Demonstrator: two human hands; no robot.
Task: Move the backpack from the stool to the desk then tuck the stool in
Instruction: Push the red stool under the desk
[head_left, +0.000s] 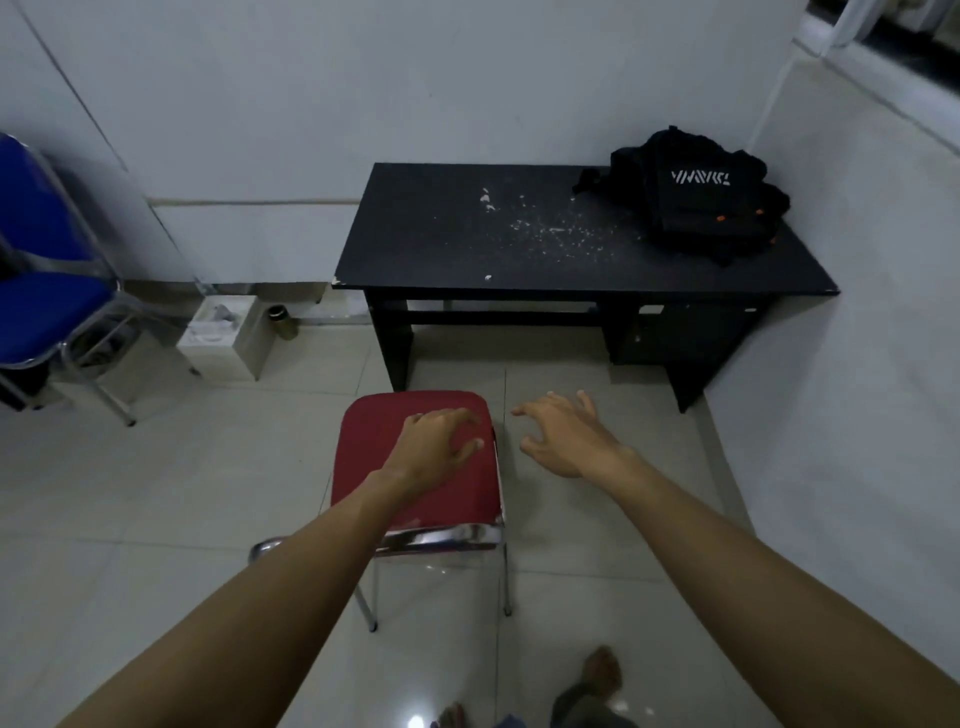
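A blue chair (47, 270) stood at nine o'clock, with a white box (224, 338) on the floor beside it. The left hand (436, 447) lay over the red stool (415, 457) seat at six o'clock, fingers loosely spread, gripping nothing. The right hand (563, 439) hovered just beside the stool, fingers wide and empty. The black backpack (696, 197) sat on the desk (467, 244) at its two o'clock corner.

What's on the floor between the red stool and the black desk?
Nothing: the head view shows only bare floor tiles between the red stool and black desk.
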